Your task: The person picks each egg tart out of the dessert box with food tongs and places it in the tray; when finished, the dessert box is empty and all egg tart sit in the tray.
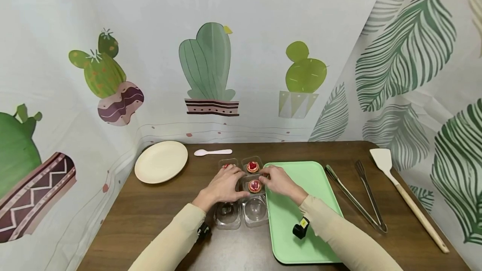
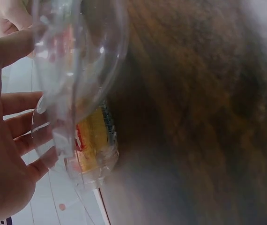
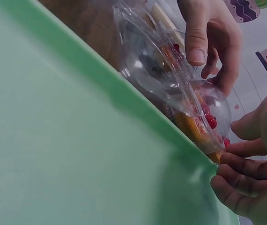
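Note:
Clear plastic domed packaging (image 1: 256, 210) lies on the table between the hands. A tart (image 1: 252, 167) with red fruit topping sits in its far right cup, and a second tart (image 1: 254, 186) shows through a dome just nearer. Part of another red-topped tart is hidden under the left fingers. My left hand (image 1: 227, 182) spreads over the left side, its fingertips touching a dome (image 2: 44, 117) in the left wrist view. My right hand (image 1: 279, 181) is at the right edge. In the right wrist view, its index fingertip (image 3: 234, 148) meets the packaging's edge, the thumb apart from it.
Directly right of the packaging lies a green tray (image 1: 301, 237), under my right forearm. Tongs (image 1: 354, 198) and a wooden-handled spatula (image 1: 410, 204) lie farther right. A cream plate (image 1: 161, 162) and a pale pink spoon (image 1: 213, 152) are at the back left.

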Demonstrator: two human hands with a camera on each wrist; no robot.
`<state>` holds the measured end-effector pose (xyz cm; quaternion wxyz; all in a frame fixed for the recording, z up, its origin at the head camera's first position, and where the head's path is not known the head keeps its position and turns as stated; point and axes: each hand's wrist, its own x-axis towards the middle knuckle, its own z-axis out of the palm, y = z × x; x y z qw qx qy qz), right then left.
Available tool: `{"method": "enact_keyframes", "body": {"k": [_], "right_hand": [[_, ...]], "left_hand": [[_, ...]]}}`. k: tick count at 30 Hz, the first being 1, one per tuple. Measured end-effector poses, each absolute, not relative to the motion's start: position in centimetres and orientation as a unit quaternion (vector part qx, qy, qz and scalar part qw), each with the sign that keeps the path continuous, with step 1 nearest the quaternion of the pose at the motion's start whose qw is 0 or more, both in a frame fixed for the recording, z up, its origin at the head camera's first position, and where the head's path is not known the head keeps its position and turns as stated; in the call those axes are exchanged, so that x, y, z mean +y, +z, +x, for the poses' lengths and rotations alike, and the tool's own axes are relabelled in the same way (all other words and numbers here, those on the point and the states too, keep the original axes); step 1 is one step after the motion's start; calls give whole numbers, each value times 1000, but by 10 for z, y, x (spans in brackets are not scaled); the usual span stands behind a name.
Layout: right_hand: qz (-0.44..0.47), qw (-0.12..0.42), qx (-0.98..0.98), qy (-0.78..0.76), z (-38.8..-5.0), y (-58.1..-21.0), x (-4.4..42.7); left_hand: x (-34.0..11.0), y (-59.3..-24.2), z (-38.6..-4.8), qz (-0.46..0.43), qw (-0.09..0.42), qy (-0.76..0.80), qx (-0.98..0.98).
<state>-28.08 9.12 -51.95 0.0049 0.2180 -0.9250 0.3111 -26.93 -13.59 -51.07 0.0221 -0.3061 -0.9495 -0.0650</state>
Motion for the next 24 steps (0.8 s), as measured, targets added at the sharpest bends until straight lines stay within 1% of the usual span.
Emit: {"method": "enact_keyframes", "body": {"k": [24], "right_hand": [[183,-43,-924,334,-287,-523,89]], "left_hand": [[-131,-514,-273,-300,18,-73,-951]]}}
